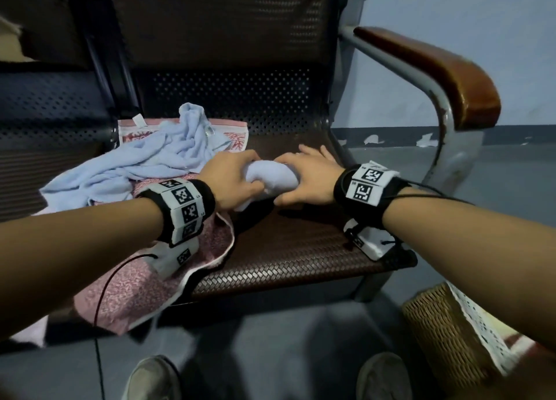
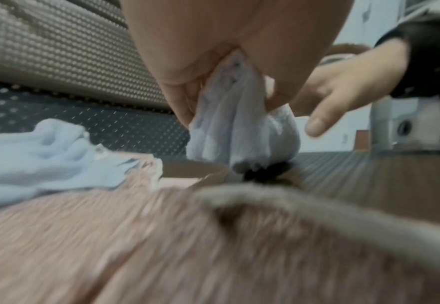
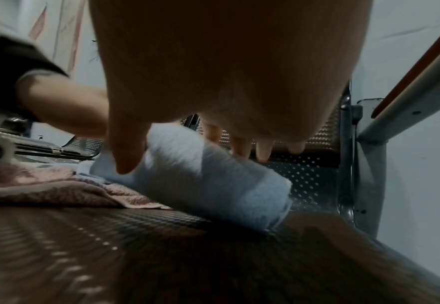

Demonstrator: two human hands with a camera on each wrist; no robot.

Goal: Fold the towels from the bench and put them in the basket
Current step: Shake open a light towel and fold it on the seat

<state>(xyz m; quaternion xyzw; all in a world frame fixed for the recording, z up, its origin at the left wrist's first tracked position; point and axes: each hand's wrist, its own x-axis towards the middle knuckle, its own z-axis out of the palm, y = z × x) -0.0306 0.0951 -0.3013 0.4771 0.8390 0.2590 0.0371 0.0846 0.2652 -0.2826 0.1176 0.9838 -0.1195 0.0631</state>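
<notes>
A small light-blue towel (image 1: 270, 178), bundled into a thick roll, lies on the brown woven bench seat (image 1: 301, 249). My left hand (image 1: 233, 177) grips its left end, thumb and fingers curled into the cloth (image 2: 229, 123). My right hand (image 1: 307, 180) straddles the right end: in the right wrist view the thumb sits on the near side of the roll (image 3: 213, 181) and the spread fingers (image 3: 239, 148) reach over the far side. A second light-blue towel (image 1: 135, 159) lies crumpled to the left on a pink towel (image 1: 144, 279). The wicker basket (image 1: 436, 333) stands on the floor at lower right.
A white towel with a red pattern (image 1: 231, 135) lies flat behind the crumpled one. The bench's perforated backrest (image 1: 234, 93) rises behind the hands. A metal armrest with a brown pad (image 1: 436, 71) bounds the seat on the right. My shoes (image 1: 150, 378) show on the grey floor.
</notes>
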